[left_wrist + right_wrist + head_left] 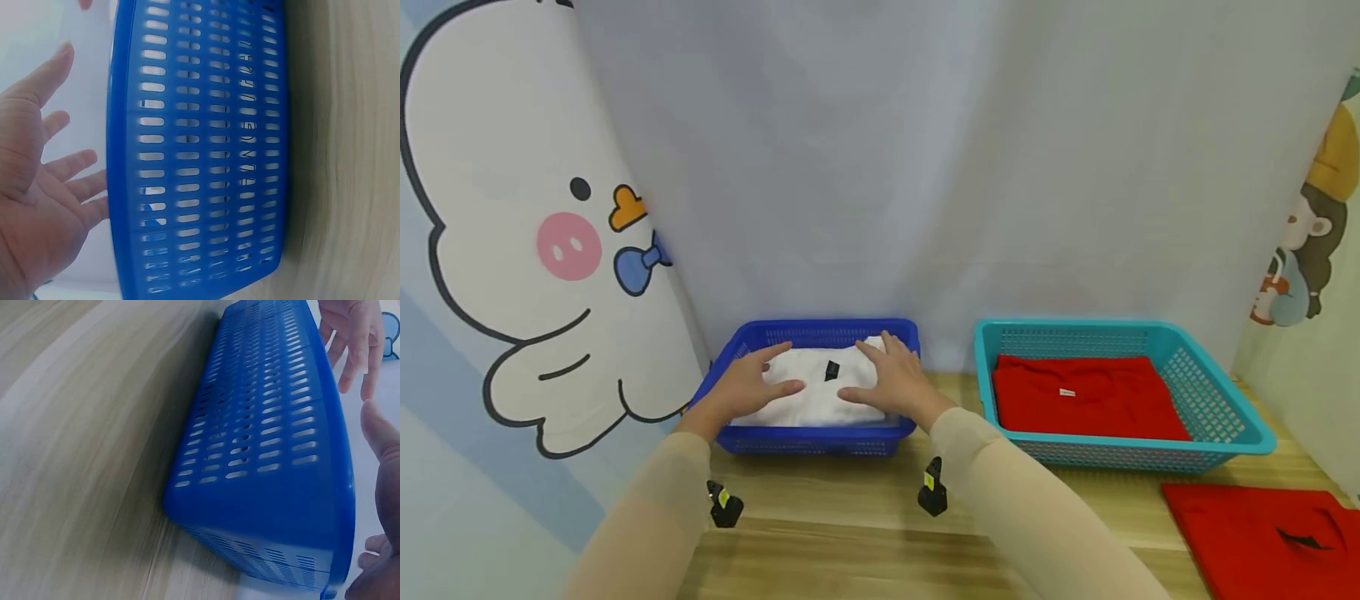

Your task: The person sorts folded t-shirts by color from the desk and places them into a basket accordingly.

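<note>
A dark blue plastic basket [817,442] stands on the table against the curtain, with a folded white garment [808,400] inside that bears a small black label [832,371]. Over the basket's left part is my left hand [747,385], its fingers spread and holding nothing. My right hand [895,383] hovers over the right part, fingers apart and likewise bare. Both thumbs point inward across the white cloth. In the left wrist view the left hand [47,187] shows above the rim of the slotted basket wall [200,150]. The right wrist view has the right thumb beside the basket rim [344,487].
To the right, a turquoise basket [1120,450] holds a folded red garment [1082,400] with a white label. Another red garment [1247,533] lies on the wooden table [820,533] at the front right. A pale curtain [925,167] hangs behind the baskets.
</note>
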Available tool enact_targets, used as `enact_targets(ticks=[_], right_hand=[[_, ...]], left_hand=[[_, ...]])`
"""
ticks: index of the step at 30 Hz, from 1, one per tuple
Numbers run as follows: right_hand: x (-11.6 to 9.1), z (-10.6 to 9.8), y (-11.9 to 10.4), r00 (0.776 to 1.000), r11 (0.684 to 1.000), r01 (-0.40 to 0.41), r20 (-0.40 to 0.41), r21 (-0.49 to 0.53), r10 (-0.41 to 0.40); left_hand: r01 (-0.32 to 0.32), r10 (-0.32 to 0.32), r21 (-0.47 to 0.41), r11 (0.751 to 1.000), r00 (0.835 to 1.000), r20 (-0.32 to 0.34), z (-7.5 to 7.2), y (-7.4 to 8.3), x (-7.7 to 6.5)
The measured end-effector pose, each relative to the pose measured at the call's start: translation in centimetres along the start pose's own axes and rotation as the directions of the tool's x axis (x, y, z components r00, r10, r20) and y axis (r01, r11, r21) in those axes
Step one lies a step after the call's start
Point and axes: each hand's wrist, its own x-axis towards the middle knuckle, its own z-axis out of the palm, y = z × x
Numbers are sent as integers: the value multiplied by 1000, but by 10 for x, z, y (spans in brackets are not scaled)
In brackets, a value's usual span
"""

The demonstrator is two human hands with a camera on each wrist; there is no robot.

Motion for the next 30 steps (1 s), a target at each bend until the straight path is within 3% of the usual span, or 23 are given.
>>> enact_targets(ticks=[3, 8, 10, 18, 23, 30], right_hand=[[-10, -2, 3, 999, 995, 35, -8, -93, -36], [-43, -10, 11, 994, 981, 106, 10, -162, -106], [-60, -14, 17, 989, 975, 144, 11, -168, -144], [-153, -35, 58, 965, 957, 242, -67, -158, -255], [-214, -40, 90, 963, 970, 217, -138, -110, -231], [-276, -55, 142, 978, 996, 83, -187, -30, -87]], left_hand=[[-18, 19, 130, 991, 1000, -12, 5, 6, -8], [-24, 36, 358, 933, 999, -28, 16, 23, -25], [-35, 55, 400, 916, 998, -40, 22, 32, -33], [-165, 214, 458, 874, 975, -58, 55, 70, -67], [-280, 319, 481, 831, 948, 1, 77, 99, -84], [-458, 460, 432, 777, 882, 106, 106, 134, -95]])
